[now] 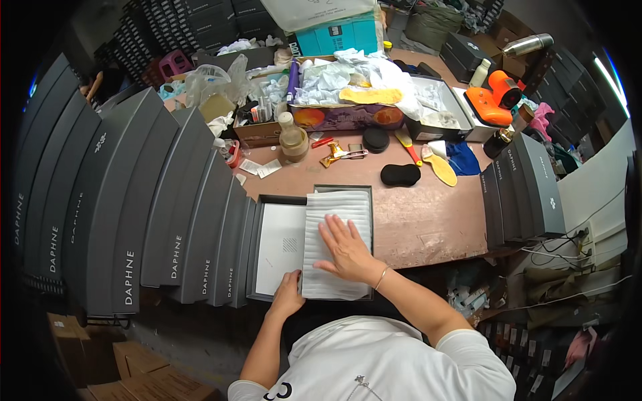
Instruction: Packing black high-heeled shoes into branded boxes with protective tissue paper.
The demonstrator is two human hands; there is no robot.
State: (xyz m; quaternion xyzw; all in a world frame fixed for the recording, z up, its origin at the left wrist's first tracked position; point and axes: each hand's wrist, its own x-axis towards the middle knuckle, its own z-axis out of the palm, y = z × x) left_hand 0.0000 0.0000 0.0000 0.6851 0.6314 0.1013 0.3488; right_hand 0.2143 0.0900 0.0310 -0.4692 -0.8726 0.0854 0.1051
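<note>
An open dark grey shoe box [251, 267] lies at the table's near edge, its white-lined lid side to the left. Over the right half spreads a ribbed white foam sheet [328, 284], which hides whatever is beneath. My right hand [348, 250] rests flat on the sheet, fingers spread and holding nothing. At the front edge, where the two halves meet, my left hand [287, 294] has its fingers curled around the box's rim. Its fingertips are partly hidden.
Closed grey shoe boxes [160, 200] stand in a row at the left, with more boxes [535, 194] at the right. Behind lie a glue bottle [293, 140], a black oval sponge [400, 175], a brush [408, 147], yellow insoles [439, 169] and an orange tape dispenser [491, 103].
</note>
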